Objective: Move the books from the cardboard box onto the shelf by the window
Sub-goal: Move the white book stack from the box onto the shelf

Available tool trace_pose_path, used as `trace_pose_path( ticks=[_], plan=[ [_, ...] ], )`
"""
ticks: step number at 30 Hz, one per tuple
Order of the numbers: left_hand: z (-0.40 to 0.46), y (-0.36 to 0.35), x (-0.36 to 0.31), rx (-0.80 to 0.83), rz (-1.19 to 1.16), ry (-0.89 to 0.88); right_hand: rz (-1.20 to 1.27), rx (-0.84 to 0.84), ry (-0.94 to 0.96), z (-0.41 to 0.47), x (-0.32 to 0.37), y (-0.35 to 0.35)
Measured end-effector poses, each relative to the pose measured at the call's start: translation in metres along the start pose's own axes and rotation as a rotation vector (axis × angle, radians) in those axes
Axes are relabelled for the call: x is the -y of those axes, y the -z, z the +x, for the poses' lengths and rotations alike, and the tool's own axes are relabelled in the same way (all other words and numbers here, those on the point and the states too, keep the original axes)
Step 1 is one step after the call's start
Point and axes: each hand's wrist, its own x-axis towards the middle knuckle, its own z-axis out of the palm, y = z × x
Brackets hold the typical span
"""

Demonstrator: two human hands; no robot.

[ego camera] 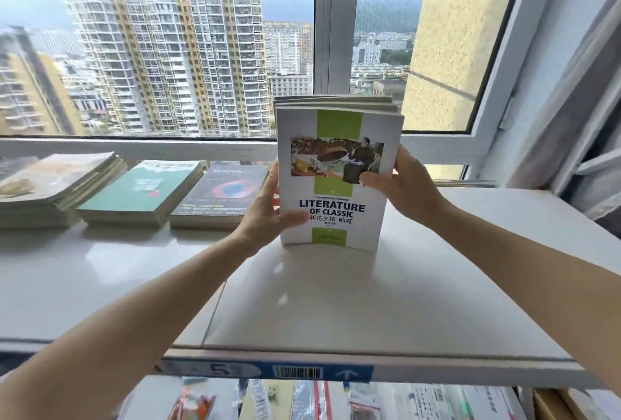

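A small upright batch of books (336, 218), fronted by a white and green cover reading "LITERATURE OF CLASSIC", stands on its lower edge on the white shelf (369, 302) by the window. My left hand (268, 214) grips its left edge, thumb on the cover. My right hand (403, 184) clasps its right edge, thumb across the picture. To the left, three flat piles lie on the shelf: a dark-covered pile (221, 194), a green-covered pile (141, 194) and a pale pile (50, 184). The cardboard box is only partly visible at the bottom right (551, 403).
The window frame (322, 33) rises right behind the shelf, with a grey curtain (591, 137) at the right. A blue label with a barcode (268, 371) runs along the shelf's front edge. Below it lie packets and papers (336, 401).
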Motion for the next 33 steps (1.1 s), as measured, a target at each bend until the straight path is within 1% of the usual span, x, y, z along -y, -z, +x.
trace_pose_path(
  ticks=[3,7,10,15,17,21,23,25,28,33],
  plan=[
    [0.004,0.004,0.008,0.033,0.051,0.018,0.061,0.015,-0.001,-0.001,-0.006,-0.002],
    [0.0,0.001,0.019,0.104,0.088,0.02,0.044,0.093,0.017,-0.006,-0.02,-0.003],
    [-0.001,-0.005,0.023,0.101,0.05,0.044,0.058,0.126,-0.022,-0.012,-0.031,-0.005],
    [0.004,-0.005,0.029,0.078,-0.005,0.092,0.08,0.091,-0.025,-0.008,-0.034,-0.011],
    [0.01,0.002,0.029,0.094,-0.055,0.116,0.113,0.096,-0.059,0.001,-0.033,-0.012],
    [0.02,0.014,0.012,0.175,-0.16,0.174,0.312,0.126,-0.302,0.026,-0.023,-0.009],
    [0.022,0.015,0.0,0.131,-0.162,0.246,0.314,0.155,-0.434,0.039,-0.024,-0.011],
    [0.024,0.015,-0.004,0.059,-0.111,0.338,0.313,0.179,-0.581,0.048,-0.031,-0.018],
    [0.027,0.014,0.006,0.014,-0.036,0.453,0.308,0.226,-0.776,0.054,-0.046,-0.033],
    [0.039,0.009,0.01,-0.023,0.179,0.47,0.328,0.278,-0.919,0.068,-0.062,-0.04]
  ],
)
